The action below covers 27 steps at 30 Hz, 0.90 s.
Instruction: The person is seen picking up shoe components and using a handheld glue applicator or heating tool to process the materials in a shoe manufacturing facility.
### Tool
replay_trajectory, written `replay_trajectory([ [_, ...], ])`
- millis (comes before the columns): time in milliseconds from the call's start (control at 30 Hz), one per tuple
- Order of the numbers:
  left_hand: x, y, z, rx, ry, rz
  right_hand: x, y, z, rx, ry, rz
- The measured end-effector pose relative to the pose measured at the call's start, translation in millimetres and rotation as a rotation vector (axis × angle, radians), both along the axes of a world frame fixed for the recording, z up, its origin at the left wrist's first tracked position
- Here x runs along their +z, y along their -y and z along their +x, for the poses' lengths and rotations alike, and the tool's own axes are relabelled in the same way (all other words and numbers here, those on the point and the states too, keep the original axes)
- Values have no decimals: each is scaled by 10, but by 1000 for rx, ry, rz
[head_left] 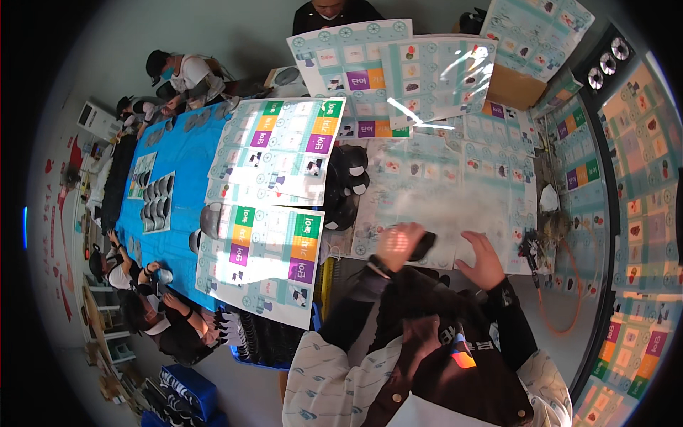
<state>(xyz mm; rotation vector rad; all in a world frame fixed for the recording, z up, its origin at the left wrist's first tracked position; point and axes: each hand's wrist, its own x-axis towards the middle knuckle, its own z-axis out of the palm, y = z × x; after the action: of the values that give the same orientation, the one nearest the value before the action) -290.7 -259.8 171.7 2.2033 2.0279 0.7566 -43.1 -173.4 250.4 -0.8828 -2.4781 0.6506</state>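
Observation:
My left hand (398,245), smeared by motion, is closed around a small black piece (425,246) whose exact kind I cannot make out. My right hand (484,262) is just to the right, its fingers apart and nothing in it. Both hands are over the near edge of a table covered with printed sheets (445,203); a pale, dusty patch lies in front of them. Left of this table top, several glossy black rounded pieces (348,171) are heaped together.
Large printed boards (274,153) lie over the right end of a blue-covered table (167,213). Upright boards (441,82) stand at the back. An orange hose (575,313) hangs at the right. People sit around the blue table; another person (334,13) is behind the boards. A blue crate (267,364) holds black pieces.

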Motion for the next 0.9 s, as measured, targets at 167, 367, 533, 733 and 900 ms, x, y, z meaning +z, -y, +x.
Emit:
replay_trajectory([
  [167,307,-580,744,-278,355,-16,-651,-225,142,-213,101,-229],
  [367,-93,-947,1155,122,1594,-598,-886,-559,512,-599,-346,-445],
  [533,-1128,-1476,1762,163,1237,-468,-1100,-828,1227,-394,-431,-860],
  [733,-1602,-1794,2088,308,711,-494,-2022,-1303,2974,-541,299,-293],
  [900,-1853,-2235,2394,371,531,-555,-2351,-1628,3300,-663,571,-123],
])
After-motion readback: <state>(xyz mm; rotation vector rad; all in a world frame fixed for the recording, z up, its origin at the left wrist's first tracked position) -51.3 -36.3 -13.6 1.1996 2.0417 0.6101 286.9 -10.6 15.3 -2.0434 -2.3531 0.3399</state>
